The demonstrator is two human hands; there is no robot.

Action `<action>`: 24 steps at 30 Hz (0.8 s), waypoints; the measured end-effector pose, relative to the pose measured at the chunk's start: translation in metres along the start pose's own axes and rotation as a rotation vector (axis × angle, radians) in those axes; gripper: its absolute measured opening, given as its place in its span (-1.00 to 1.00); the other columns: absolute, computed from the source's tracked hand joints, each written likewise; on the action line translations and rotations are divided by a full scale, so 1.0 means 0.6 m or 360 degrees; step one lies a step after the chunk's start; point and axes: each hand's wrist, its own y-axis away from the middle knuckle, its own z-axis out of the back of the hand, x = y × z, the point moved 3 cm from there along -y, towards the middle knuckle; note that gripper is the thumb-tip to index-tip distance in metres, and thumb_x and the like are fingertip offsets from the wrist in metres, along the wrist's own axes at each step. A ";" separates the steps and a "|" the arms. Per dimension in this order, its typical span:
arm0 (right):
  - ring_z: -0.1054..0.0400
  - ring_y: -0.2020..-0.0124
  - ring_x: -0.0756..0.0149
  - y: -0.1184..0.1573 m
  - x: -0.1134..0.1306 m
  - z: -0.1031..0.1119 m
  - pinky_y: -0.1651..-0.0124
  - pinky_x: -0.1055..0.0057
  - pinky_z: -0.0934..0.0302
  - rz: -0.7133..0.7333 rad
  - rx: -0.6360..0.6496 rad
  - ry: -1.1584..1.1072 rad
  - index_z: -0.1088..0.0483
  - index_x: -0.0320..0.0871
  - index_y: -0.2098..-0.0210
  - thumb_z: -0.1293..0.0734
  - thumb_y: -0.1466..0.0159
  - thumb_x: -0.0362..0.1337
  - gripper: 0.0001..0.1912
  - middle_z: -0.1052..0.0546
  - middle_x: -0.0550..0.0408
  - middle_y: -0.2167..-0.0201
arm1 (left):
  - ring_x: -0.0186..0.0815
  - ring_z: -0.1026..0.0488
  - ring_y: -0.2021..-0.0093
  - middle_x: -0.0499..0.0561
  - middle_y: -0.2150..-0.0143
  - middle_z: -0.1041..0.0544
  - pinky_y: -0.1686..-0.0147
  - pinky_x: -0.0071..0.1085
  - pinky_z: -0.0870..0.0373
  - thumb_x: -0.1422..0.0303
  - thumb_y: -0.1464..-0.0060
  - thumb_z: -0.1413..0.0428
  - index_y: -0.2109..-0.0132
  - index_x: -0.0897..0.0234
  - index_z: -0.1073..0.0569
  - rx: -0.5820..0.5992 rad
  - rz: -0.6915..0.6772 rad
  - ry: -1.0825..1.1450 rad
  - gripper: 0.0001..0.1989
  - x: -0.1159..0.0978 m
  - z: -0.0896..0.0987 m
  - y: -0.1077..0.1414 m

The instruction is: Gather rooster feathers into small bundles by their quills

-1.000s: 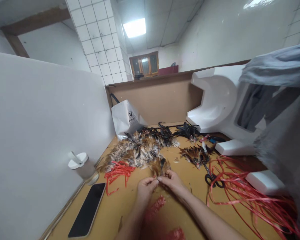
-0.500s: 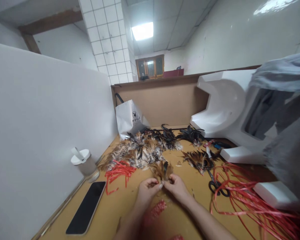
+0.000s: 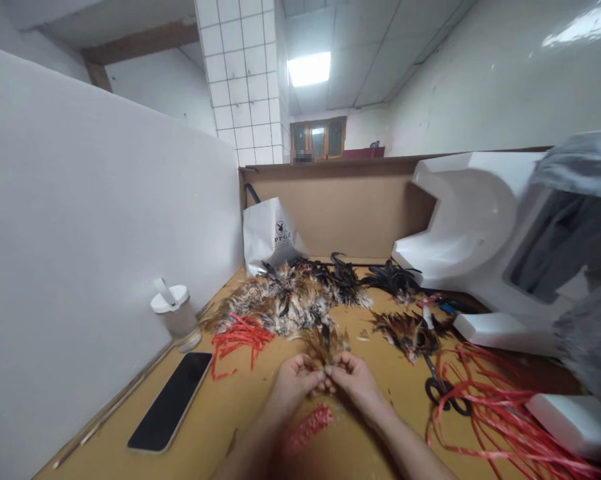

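A bunch of brown feathers with a dark one among them stands fanned out between my hands, tips pointing away from me. My left hand pinches its base from the left, fingers closed. From the right, my right hand is closed on the same base, the two thumbs almost meeting. The quill ends are mostly hidden by my fingers. Beyond lies a large heap of brown, white and black feathers. A red textured strip lies on the table between my forearms.
Cut red ribbon pieces, a phone and a lidded cup lie to the left. On the right are another feather bunch, black scissors, long red ribbons and white foam. A bag stands behind.
My view has shifted slightly to the left. Both hands still grip the feather bunch, and the fingers of my right hand have curled in closer around its base.
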 end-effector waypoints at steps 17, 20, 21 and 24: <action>-0.24 0.70 0.48 0.001 -0.001 -0.001 0.59 0.54 -0.09 -0.0032 0.0021 -0.0037 -0.19 -0.19 0.58 -0.38 0.09 -0.16 -0.70 -0.38 0.23 0.74 | -0.43 -0.37 0.60 -0.01 0.61 -0.47 0.61 -0.56 -0.21 0.26 0.24 -0.19 0.45 0.36 -0.35 0.0110 -0.0043 -0.0027 -0.75 0.000 -0.001 0.001; -0.25 0.71 0.47 0.002 -0.002 0.000 0.60 0.54 -0.11 -0.0049 -0.0009 0.0006 -0.20 -0.20 0.59 -0.38 0.11 -0.14 -0.69 -0.40 0.20 0.74 | -0.43 -0.36 0.61 -0.01 0.61 -0.47 0.61 -0.57 -0.19 0.25 0.25 -0.20 0.46 0.36 -0.35 0.0104 -0.0038 -0.0017 -0.73 -0.005 -0.004 0.003; -0.25 0.71 0.47 0.002 -0.003 0.000 0.60 0.54 -0.11 -0.0051 -0.0027 0.0004 -0.20 -0.20 0.59 -0.38 0.11 -0.13 -0.69 -0.40 0.19 0.74 | -0.43 -0.37 0.61 -0.01 0.61 -0.47 0.61 -0.57 -0.19 0.25 0.25 -0.20 0.45 0.37 -0.36 0.0092 -0.0031 -0.0015 -0.73 -0.006 -0.005 0.004; -0.27 0.70 0.47 0.003 -0.003 -0.003 0.60 0.55 -0.13 -0.0054 -0.0058 -0.0034 -0.19 -0.20 0.58 -0.37 0.10 -0.13 -0.69 -0.40 0.19 0.73 | -0.43 -0.37 0.60 0.00 0.60 -0.48 0.60 -0.57 -0.20 0.25 0.26 -0.20 0.43 0.38 -0.36 0.0046 0.0008 -0.0007 -0.72 -0.006 -0.007 0.004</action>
